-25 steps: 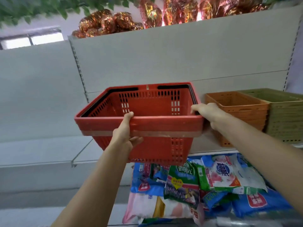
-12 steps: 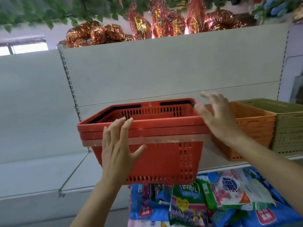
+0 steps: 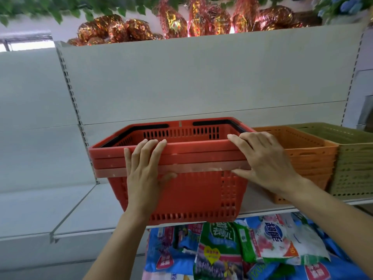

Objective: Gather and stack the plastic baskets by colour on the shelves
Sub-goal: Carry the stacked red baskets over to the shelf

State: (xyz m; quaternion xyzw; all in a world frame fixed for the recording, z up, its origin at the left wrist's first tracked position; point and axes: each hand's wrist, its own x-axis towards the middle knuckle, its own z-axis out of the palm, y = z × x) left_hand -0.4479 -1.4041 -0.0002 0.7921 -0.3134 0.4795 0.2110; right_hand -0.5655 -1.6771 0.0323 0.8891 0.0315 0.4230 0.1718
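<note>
The single head view sits close before the grey shelf (image 3: 80, 211), facing it and tilted slightly upward. The red baskets (image 3: 193, 190) fill the near centre at arm's reach, foil decorations (image 3: 197, 21) lie far above, and packets (image 3: 242, 251) near below.

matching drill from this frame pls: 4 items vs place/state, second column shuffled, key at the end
Things:
1. red baskets
2. orange baskets
3. green baskets
4. detergent bags

Places or states:
A. far right on the shelf
B. below the shelf
C. between the other two stacks
D. stack pressed by left hand and right hand, fingers straight

Pairs: 1-D, 2-C, 3-A, 4-B
</note>
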